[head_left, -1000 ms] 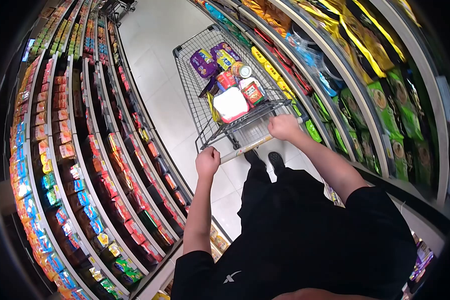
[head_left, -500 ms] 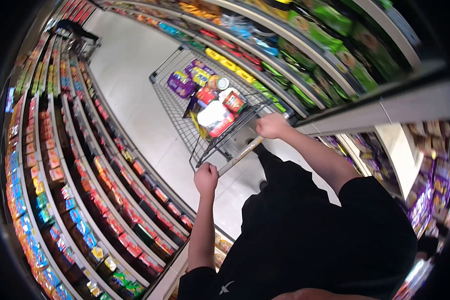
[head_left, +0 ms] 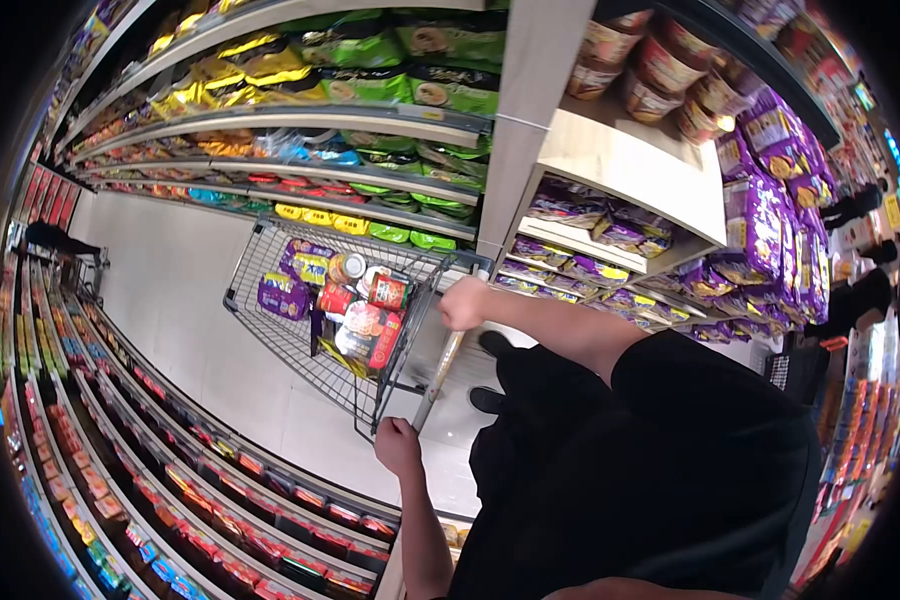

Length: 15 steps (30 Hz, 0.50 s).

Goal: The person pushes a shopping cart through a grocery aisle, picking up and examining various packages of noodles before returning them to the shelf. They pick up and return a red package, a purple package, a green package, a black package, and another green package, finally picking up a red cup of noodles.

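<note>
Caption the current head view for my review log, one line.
Both hands grip the handle of a wire shopping cart holding packaged groceries, between stocked store shelves.

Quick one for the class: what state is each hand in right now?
Left hand: closed on the shopping cart handle, near one end.
Right hand: closed on the same handle, near the other end.

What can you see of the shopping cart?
The shopping cart has a grey wire-mesh basket, seemingly metal, dark corners and a pale bar handle. It stands upright on the pale floor. The left hand and right hand grip its handle. Purple packs and red containers lie inside.
</note>
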Each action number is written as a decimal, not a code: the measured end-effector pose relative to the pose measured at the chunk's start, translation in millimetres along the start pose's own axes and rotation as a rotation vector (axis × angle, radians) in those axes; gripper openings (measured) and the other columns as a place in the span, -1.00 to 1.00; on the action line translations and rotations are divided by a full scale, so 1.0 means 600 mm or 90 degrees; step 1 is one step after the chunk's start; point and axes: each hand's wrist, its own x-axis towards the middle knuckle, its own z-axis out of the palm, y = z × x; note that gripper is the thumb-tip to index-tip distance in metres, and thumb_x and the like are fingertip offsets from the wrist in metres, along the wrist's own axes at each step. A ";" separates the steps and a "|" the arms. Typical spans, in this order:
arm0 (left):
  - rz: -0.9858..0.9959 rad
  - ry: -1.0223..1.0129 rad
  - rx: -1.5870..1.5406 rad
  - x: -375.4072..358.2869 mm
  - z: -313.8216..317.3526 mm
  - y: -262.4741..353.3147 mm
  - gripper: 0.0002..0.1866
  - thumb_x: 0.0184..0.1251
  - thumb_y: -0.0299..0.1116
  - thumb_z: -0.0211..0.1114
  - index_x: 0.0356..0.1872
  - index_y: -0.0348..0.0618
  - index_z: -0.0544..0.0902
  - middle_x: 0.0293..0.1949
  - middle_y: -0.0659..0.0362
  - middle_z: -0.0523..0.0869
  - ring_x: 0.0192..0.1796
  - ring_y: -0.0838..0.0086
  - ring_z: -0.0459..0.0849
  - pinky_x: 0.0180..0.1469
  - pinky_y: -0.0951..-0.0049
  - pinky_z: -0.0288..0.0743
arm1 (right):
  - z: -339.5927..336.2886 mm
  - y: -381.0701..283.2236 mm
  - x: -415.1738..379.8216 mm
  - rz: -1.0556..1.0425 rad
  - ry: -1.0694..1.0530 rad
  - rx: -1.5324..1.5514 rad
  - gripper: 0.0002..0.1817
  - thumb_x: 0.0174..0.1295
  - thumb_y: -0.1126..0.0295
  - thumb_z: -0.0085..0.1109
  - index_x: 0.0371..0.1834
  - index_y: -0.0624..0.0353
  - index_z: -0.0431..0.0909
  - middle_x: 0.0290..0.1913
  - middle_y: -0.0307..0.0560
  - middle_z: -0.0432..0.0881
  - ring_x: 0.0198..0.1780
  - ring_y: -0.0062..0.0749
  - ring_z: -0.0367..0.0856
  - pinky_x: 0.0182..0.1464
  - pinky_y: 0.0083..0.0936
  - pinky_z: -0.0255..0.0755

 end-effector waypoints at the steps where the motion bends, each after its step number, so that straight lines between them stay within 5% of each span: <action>1: 0.003 0.004 0.004 -0.012 0.006 0.002 -0.68 0.50 -0.24 0.18 -0.41 -0.21 0.69 -0.39 -0.12 0.73 -0.32 -0.18 0.72 -0.26 -0.12 0.55 | 0.000 0.002 -0.016 0.004 0.010 0.002 -0.59 0.29 0.08 0.07 -0.28 0.07 0.87 -0.18 0.09 0.87 -0.09 0.16 0.84 -0.04 0.05 0.69; 15: 0.045 -0.001 -0.020 -0.142 0.058 0.044 -0.72 0.48 -0.26 0.19 -0.38 -0.17 0.73 -0.37 -0.09 0.76 -0.30 -0.12 0.75 -0.21 -0.06 0.61 | 0.064 0.064 -0.158 -0.027 -0.018 0.005 -0.61 0.32 0.07 0.09 -0.29 0.03 0.86 -0.20 0.04 0.87 -0.12 0.10 0.85 -0.08 0.05 0.71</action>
